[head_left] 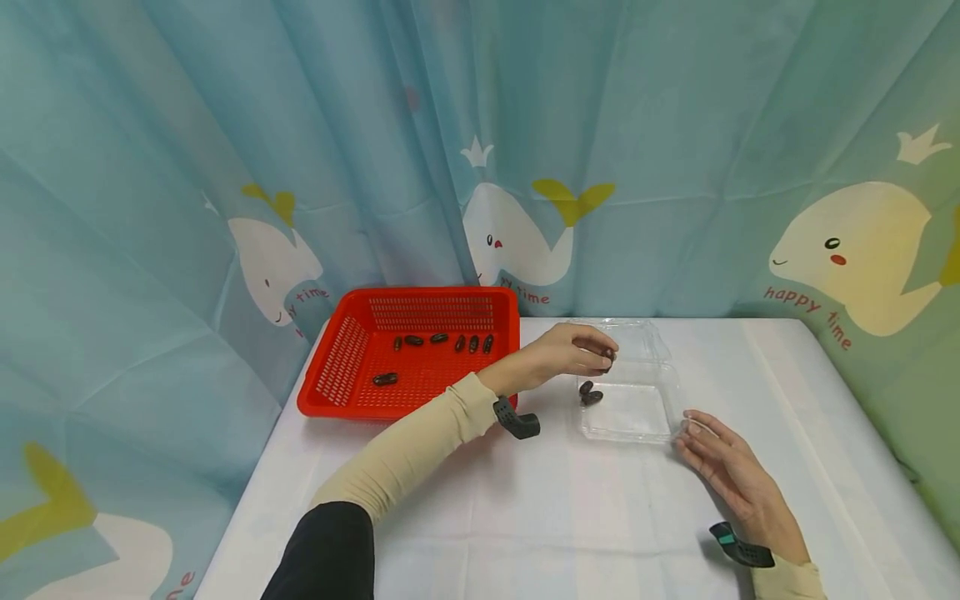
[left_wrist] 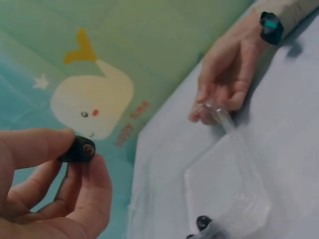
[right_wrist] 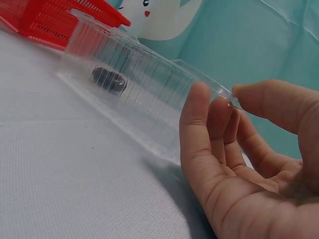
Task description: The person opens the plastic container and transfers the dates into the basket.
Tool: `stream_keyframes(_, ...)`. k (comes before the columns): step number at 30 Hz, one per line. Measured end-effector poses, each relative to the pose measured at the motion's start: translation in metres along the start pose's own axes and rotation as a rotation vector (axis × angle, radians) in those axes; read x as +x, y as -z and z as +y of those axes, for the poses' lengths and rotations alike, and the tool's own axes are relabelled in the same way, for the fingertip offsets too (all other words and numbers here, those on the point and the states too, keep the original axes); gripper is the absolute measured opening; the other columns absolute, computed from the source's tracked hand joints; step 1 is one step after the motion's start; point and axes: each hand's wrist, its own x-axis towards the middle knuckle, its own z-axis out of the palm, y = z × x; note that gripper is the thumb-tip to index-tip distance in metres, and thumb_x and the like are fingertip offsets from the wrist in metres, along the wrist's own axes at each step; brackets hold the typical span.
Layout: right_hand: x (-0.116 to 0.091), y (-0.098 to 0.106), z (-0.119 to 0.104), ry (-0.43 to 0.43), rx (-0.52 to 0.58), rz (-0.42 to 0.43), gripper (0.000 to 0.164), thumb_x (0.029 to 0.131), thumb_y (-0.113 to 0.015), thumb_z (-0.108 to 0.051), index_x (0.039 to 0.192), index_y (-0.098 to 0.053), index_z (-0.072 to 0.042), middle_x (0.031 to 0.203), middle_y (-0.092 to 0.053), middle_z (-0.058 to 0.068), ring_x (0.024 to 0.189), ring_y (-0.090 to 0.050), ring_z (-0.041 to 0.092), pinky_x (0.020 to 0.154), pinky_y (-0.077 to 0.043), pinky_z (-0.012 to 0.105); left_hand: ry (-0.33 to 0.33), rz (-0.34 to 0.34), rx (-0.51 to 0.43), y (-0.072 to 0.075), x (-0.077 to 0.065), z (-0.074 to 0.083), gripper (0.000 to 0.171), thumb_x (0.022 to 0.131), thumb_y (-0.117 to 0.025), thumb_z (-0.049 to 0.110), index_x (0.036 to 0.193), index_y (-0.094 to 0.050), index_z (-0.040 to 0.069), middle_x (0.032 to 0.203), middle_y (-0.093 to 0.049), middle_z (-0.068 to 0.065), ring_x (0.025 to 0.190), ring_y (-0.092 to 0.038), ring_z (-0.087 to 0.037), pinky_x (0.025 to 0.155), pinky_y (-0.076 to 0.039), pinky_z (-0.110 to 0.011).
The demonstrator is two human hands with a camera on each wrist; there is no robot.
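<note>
My left hand reaches over the hinged clear plastic box, pinching a dark brown date between thumb and fingers. In the left wrist view the date's stem end shows as a small brown spot. Two more dates lie in the left side of the box's base, close together. At the box's near right corner, my right hand pinches the rim between thumb and fingers, as the right wrist view shows. The lid lies folded back behind the base, partly hidden by my left hand.
A red plastic basket with perforated walls stands to the left of the box, holding several dates spread over its floor. Both sit on a white-covered table. A blue-green curtain with whale prints hangs behind and beside it.
</note>
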Motion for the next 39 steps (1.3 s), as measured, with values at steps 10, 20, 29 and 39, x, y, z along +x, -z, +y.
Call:
stream_keyframes(10, 0.001, 0.003, 0.001, 0.009, -0.033, 0.001, 0.03, 0.109, -0.048, -0.004, 0.125, -0.062, -0.024, 0.117, -0.064, -0.005, 0.101, -0.069, 0.006, 0.096, -0.059, 0.023, 0.061, 0.065, -0.096, 0.035, -0.025, 0.008, 0.038, 0.1, -0.065, 0.002, 0.137, -0.061, -0.006, 0.11, -0.069, -0.002, 0.098, -0.067, -0.012, 0.11, -0.054, -0.04)
stream_keyframes(20, 0.003, 0.005, 0.003, 0.016, -0.069, 0.012, 0.03, 0.109, -0.048, -0.005, 0.126, -0.063, -0.025, 0.118, -0.062, -0.006, 0.102, -0.067, 0.005, 0.095, -0.059, 0.022, 0.063, 0.192, -0.099, 0.075, -0.053, 0.01, 0.034, 0.101, -0.066, 0.006, 0.134, -0.065, 0.002, 0.132, -0.065, -0.014, 0.113, -0.067, -0.024, 0.111, -0.053, -0.04)
stream_keyframes(29, 0.001, 0.003, 0.002, 0.012, -0.069, 0.017, 0.029, 0.11, -0.048, -0.006, 0.125, -0.062, -0.026, 0.118, -0.061, -0.006, 0.102, -0.067, 0.005, 0.095, -0.059, 0.022, 0.088, 0.273, -0.136, 0.105, -0.073, -0.008, 0.037, 0.102, -0.066, 0.01, 0.139, -0.065, 0.007, 0.137, -0.065, -0.009, 0.127, -0.063, -0.028, 0.12, -0.043, -0.048)
stream_keyframes(39, 0.0, 0.001, 0.001, 0.016, -0.08, 0.005, 0.029, 0.11, -0.047, -0.006, 0.126, -0.062, -0.025, 0.118, -0.061, -0.005, 0.103, -0.067, 0.004, 0.096, -0.058, 0.021, 0.215, 0.364, -0.147, 0.122, -0.075, -0.024, 0.041, 0.1, -0.067, 0.007, 0.141, -0.065, 0.007, 0.146, -0.062, -0.012, 0.118, -0.068, -0.023, 0.123, -0.039, -0.051)
